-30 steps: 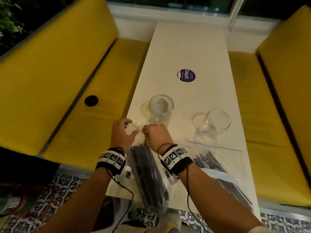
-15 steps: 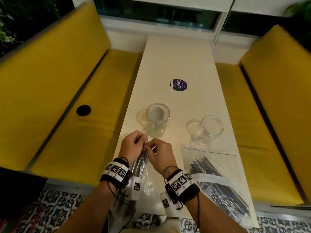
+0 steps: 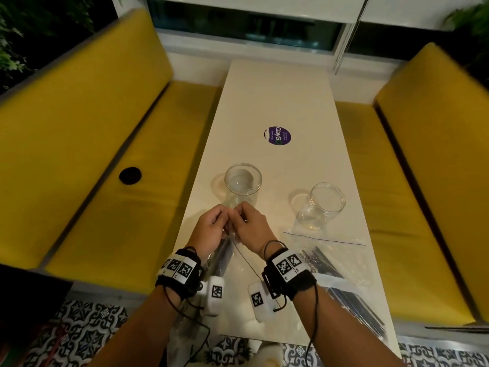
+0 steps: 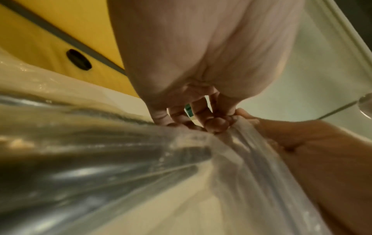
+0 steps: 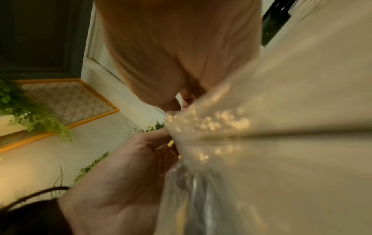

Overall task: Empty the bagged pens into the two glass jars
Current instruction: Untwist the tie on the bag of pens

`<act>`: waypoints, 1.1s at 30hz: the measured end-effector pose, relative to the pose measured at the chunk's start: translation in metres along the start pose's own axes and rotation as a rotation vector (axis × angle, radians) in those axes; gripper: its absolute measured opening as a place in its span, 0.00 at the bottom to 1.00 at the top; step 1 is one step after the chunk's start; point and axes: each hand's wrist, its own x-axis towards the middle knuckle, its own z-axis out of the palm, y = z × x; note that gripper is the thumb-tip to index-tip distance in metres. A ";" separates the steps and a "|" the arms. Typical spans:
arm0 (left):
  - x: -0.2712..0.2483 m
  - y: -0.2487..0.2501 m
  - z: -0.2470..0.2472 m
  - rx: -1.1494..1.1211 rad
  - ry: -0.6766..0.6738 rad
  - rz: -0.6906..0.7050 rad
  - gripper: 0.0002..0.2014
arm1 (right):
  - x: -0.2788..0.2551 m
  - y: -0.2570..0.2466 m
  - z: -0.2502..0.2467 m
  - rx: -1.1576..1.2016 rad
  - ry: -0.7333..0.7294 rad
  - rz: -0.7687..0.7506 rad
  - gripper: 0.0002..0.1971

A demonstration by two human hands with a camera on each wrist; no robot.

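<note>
Both hands meet over the near part of the white table [image 3: 277, 96]. My left hand [image 3: 211, 227] and right hand [image 3: 250, 225] each pinch the top edge of a clear bag of dark pens [image 3: 221, 256], which hangs down between my wrists. The left wrist view shows the fingertips [image 4: 216, 123] pinched on the bag's plastic [image 4: 237, 143], with dark pens [image 4: 100, 167] blurred inside. In the right wrist view the bag [image 5: 261, 143] fills the right side. Just beyond the hands stands an empty glass jar [image 3: 243, 182]. A second empty jar [image 3: 321, 206] stands to its right. Another bag of pens [image 3: 336, 271] lies flat at the near right.
Yellow benches [image 3: 92, 154] flank the table on both sides, the right one [image 3: 423, 181] close to the table edge. A purple round sticker [image 3: 277, 135] lies mid-table. A black disc [image 3: 130, 175] sits on the left bench seat. Patterned floor tiles [image 3: 79, 332] show below.
The hands drew together at the bag's top edge, and the bag now hangs narrower between the wrists. The head view tilted up, showing more of the table's far end.
</note>
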 end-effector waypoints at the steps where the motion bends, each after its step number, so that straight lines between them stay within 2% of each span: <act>1: -0.001 0.001 0.000 -0.018 -0.002 0.000 0.14 | 0.000 0.001 0.000 0.009 -0.006 -0.005 0.13; 7: 0.000 0.005 -0.009 0.075 -0.009 0.069 0.11 | -0.001 0.000 -0.006 0.109 0.095 0.032 0.10; 13: 0.001 0.021 -0.018 0.455 0.046 0.331 0.11 | -0.009 0.013 -0.006 0.039 0.239 -0.117 0.12; 16: 0.002 0.024 -0.026 0.565 0.056 0.402 0.14 | -0.013 0.018 -0.015 -0.065 0.230 -0.177 0.12; 19: 0.002 0.027 -0.021 0.545 0.099 0.375 0.12 | -0.015 0.019 -0.017 -0.082 0.237 -0.133 0.13; 22: -0.001 0.028 -0.013 0.430 0.126 0.269 0.12 | -0.020 0.012 -0.018 -0.152 0.098 -0.045 0.16; 24: -0.007 0.030 -0.006 0.383 0.153 0.164 0.12 | -0.022 0.009 -0.021 -0.081 -0.003 0.002 0.16; 27: -0.022 0.027 0.007 0.366 0.178 0.029 0.16 | -0.020 0.010 -0.023 0.037 0.025 0.024 0.15; 30: -0.033 0.021 0.013 0.309 0.126 0.047 0.13 | -0.018 0.013 -0.022 -0.010 0.036 -0.032 0.14; 33: -0.031 0.020 0.005 0.359 0.140 0.096 0.12 | -0.021 0.017 -0.030 -0.038 0.045 -0.034 0.14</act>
